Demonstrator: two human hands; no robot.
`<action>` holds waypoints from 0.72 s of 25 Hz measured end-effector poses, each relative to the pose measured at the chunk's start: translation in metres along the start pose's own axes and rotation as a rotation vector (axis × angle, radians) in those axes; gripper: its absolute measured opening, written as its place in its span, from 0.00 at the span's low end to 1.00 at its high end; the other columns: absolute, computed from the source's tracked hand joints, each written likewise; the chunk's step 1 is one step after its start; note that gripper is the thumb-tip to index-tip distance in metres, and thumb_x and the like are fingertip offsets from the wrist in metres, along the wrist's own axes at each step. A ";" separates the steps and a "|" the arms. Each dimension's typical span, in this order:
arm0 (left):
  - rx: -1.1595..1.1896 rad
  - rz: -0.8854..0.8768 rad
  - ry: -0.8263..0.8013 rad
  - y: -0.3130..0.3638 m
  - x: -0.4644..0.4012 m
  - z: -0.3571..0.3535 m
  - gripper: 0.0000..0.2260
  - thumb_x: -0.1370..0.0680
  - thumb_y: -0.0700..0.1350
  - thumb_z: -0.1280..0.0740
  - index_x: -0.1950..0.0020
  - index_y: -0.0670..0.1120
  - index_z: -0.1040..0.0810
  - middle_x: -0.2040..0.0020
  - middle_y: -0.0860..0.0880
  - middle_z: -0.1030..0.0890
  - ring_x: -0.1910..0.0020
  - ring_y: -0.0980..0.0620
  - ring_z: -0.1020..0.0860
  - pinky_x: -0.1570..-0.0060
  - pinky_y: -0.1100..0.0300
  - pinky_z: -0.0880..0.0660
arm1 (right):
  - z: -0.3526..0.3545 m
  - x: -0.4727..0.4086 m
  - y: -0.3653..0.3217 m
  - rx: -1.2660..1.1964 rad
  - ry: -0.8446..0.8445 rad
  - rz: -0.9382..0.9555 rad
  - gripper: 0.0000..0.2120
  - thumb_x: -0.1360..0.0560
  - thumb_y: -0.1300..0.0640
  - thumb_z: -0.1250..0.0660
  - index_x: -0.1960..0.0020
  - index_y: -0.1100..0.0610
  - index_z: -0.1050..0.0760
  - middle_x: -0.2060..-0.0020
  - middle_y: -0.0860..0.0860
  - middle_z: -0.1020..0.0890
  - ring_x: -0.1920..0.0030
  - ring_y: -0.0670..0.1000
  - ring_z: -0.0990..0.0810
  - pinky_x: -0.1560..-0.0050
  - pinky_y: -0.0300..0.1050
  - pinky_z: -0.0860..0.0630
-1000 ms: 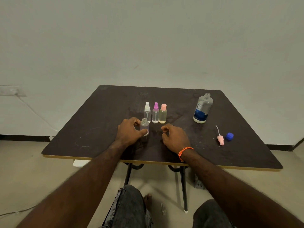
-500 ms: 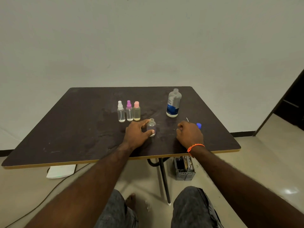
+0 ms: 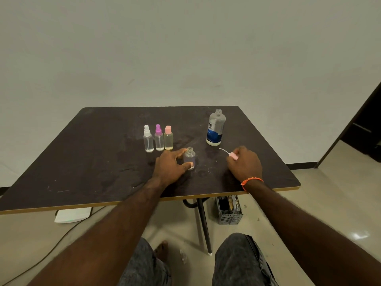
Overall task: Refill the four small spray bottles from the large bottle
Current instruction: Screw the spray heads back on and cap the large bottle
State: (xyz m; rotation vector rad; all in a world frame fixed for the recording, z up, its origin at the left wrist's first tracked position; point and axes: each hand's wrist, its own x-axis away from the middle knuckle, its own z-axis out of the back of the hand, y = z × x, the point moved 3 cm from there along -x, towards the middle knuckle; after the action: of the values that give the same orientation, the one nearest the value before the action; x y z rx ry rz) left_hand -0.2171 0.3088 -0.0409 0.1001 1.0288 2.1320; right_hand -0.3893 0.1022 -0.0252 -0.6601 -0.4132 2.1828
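Near the tabletop's (image 3: 86, 162) front edge, the left hand (image 3: 169, 167) grips an uncapped small bottle (image 3: 189, 157) standing upright, while the right hand (image 3: 244, 163) pinches a pink spray top (image 3: 233, 155). Three capped small bottles (image 3: 158, 138) stand mid-table; the open large bottle (image 3: 215, 129) stands toward the far right corner.

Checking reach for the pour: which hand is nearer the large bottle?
Right. The right hand, pinching the pink spray top, sits just in front of the large bottle. The left hand holds the open small bottle, farther to the bottle's left.
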 end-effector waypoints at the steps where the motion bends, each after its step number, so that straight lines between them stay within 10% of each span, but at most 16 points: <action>1: -0.003 -0.003 -0.002 0.000 -0.001 0.000 0.31 0.27 0.58 0.22 0.26 0.51 0.23 0.33 0.54 0.17 0.35 0.55 0.20 0.30 0.45 0.26 | 0.004 0.001 -0.011 -0.092 0.027 0.031 0.10 0.26 0.49 0.28 0.49 0.53 0.22 0.56 0.50 0.18 0.58 0.47 0.22 0.58 0.42 0.25; 8: 0.018 -0.029 0.017 0.003 0.003 0.000 0.26 0.27 0.55 0.21 0.29 0.56 0.20 0.40 0.57 0.15 0.41 0.57 0.18 0.33 0.46 0.23 | 0.049 0.005 -0.109 -0.531 0.110 0.284 0.02 0.25 0.55 0.31 0.54 0.52 0.19 0.61 0.39 0.21 0.60 0.40 0.22 0.61 0.29 0.27; 18: 0.020 -0.046 -0.009 -0.007 -0.002 -0.007 0.31 0.32 0.68 0.30 0.29 0.64 0.27 0.46 0.62 0.14 0.44 0.62 0.18 0.37 0.43 0.22 | 0.019 -0.001 -0.121 -0.388 -0.121 0.292 0.05 0.29 0.55 0.29 0.55 0.53 0.16 0.59 0.43 0.16 0.59 0.39 0.19 0.58 0.31 0.25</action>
State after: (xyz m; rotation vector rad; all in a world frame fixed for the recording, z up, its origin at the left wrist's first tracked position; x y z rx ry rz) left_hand -0.2140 0.3054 -0.0497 0.0943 1.0383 2.0780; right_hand -0.3263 0.1764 0.0498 -0.8419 -0.8660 2.4501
